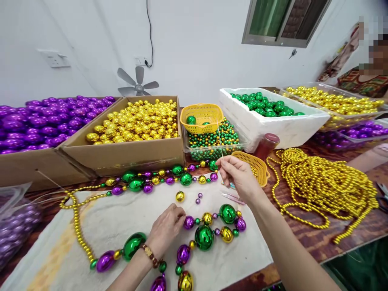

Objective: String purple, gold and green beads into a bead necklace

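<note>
My right hand (238, 176) is raised over the cloth, thumb and fingertips pinched on a thin pale string (220, 139), which sticks up above them. Lower down, my left hand (169, 222) is closed in a pinch at the end of a bead strand, beside its purple bead (188, 222). What lies between those fingers is hidden. The strand loops across the white cloth (100, 226) with large green beads (204, 237) among gold and purple ones. A loose gold bead (180, 196) and a few small purple beads (198, 201) lie between my hands. Tweezers (232, 197) rest by my right wrist.
Cardboard boxes of purple balls (39, 121) and gold balls (142, 121) stand behind. Right of them are a yellow basket (201, 117), a white foam box (273, 129) and a red jar (266, 146). Gold bead chains (321, 182) are heaped right. A person sits far right.
</note>
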Tool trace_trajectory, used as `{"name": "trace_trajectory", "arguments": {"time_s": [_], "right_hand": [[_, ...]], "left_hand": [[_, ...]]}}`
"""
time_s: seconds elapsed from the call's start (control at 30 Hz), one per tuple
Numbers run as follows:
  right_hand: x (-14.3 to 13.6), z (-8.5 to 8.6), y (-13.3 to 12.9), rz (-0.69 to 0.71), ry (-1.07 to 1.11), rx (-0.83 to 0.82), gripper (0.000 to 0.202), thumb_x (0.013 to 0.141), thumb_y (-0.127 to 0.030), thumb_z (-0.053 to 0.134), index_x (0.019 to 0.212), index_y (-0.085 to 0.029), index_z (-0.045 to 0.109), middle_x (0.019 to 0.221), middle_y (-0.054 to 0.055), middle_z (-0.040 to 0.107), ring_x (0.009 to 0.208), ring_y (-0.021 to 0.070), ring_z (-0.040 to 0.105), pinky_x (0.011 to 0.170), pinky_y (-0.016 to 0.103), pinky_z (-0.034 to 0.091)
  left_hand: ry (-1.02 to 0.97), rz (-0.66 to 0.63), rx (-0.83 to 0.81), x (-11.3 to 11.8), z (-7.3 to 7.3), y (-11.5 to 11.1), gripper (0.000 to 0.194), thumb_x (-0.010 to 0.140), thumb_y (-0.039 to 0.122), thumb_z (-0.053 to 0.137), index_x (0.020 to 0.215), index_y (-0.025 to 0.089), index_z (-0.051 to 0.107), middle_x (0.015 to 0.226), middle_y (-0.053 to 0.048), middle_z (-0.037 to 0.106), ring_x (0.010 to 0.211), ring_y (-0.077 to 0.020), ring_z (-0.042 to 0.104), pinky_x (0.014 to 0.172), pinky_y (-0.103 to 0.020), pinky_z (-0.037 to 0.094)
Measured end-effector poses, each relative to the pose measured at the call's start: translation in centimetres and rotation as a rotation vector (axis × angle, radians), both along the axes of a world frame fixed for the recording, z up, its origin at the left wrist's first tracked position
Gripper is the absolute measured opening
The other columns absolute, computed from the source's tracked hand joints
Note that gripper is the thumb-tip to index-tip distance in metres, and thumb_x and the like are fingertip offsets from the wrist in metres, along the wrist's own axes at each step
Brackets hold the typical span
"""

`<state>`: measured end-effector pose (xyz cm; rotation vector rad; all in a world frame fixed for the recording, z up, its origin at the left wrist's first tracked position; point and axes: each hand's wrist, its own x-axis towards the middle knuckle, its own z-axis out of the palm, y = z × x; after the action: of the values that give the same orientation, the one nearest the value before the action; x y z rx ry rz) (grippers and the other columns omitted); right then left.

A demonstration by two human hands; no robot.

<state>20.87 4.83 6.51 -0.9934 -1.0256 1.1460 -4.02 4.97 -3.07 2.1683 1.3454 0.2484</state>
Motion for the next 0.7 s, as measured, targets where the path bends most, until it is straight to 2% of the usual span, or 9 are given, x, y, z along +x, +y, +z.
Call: {"name": "trace_trajectory", "arguments": {"time_s": [0.17,0.27,0.33,0.4,0.5,0.57,0.63,0.7], "right_hand": [[-2.6,-2.8,-1.4,0.084,-0.064,-0.068,0.018,0.095,-0.034,0.053,0.097,-0.02,0.062,0.057,-0.007,0.047,0.041,0.0055,0.041,0.039,0.015,0.029],[-3.3,-5.5,-2.7,0.128,-0.122,-0.12,0.023,0.097,-0.037,0.049,0.11,-0.021,0.058,0.066,-0.006,0.05,0.048,0.0079,0.047,0.043,0.017,0.034],[-3.4,-7.5,-3.3,0.14,-0.156,-0.147,0.026,0.097,-0.04,0.048,0.113,-0.021,0.057,0.068,-0.005,0.053,0.051,0.0087,0.049,0.045,0.018,0.036],[-3.4,-9.4,-3.7,0.119,-0.145,-0.179,0.03,0.095,-0.045,0.049,0.108,-0.019,0.058,0.066,-0.004,0.054,0.049,0.0082,0.049,0.046,0.018,0.036],[-3.8,-11.9,-3.8,0.112,-0.097,-0.252,0.044,0.09,-0.058,0.05,0.103,-0.017,0.059,0.062,-0.004,0.054,0.042,0.0066,0.045,0.042,0.017,0.032],[-4.2,-13.1,-3.8,0.121,-0.106,-0.266,0.053,0.086,-0.066,0.05,0.1,-0.016,0.06,0.057,-0.004,0.054,0.04,0.0061,0.042,0.04,0.017,0.029],[-4.7,-14.0,-3.8,0.105,-0.124,-0.227,0.059,0.084,-0.071,0.049,0.097,-0.015,0.062,0.053,-0.004,0.052,0.04,0.0064,0.041,0.041,0.018,0.028],[-5.2,-14.2,-4.1,0.075,-0.112,-0.209,0.06,0.084,-0.071,0.048,0.096,-0.015,0.064,0.052,-0.004,0.051,0.04,0.0065,0.041,0.042,0.018,0.028]], "left_hand": [[0.115,0.012,0.029,-1.2,-0.5,0.2,0.026,0.091,0.025,0.041,0.085,0.023,0.067,0.091,-0.004,0.064,0.089,-0.0212,0.063,0.077,-0.031,0.041],[0.129,0.039,0.034,-1.8,0.8,1.0,0.024,0.091,0.027,0.044,0.088,0.024,0.068,0.09,-0.004,0.068,0.088,-0.0228,0.063,0.077,-0.033,0.042],[0.04,0.06,0.097,-1.7,3.0,2.4,0.024,0.093,0.029,0.044,0.095,0.024,0.067,0.093,-0.004,0.069,0.087,-0.0218,0.063,0.077,-0.033,0.043],[-0.097,0.043,0.249,-0.6,6.3,4.9,0.026,0.095,0.031,0.041,0.101,0.023,0.065,0.098,-0.005,0.07,0.088,-0.02,0.062,0.08,-0.032,0.044],[-0.182,-0.058,0.567,3.3,11.8,10.8,0.026,0.096,0.03,0.041,0.101,0.02,0.065,0.101,-0.007,0.069,0.091,-0.0199,0.06,0.084,-0.033,0.044],[-0.077,-0.073,0.705,6.8,15.0,15.4,0.026,0.094,0.028,0.043,0.101,0.019,0.066,0.104,-0.01,0.068,0.098,-0.0228,0.058,0.091,-0.037,0.041],[0.082,0.011,0.694,10.3,17.1,20.1,0.024,0.091,0.025,0.047,0.097,0.017,0.069,0.104,-0.013,0.069,0.104,-0.0284,0.055,0.094,-0.045,0.038],[0.161,0.062,0.631,13.0,17.8,24.4,0.02,0.087,0.026,0.054,0.088,0.015,0.071,0.098,-0.016,0.07,0.109,-0.0347,0.053,0.095,-0.052,0.036]]}}
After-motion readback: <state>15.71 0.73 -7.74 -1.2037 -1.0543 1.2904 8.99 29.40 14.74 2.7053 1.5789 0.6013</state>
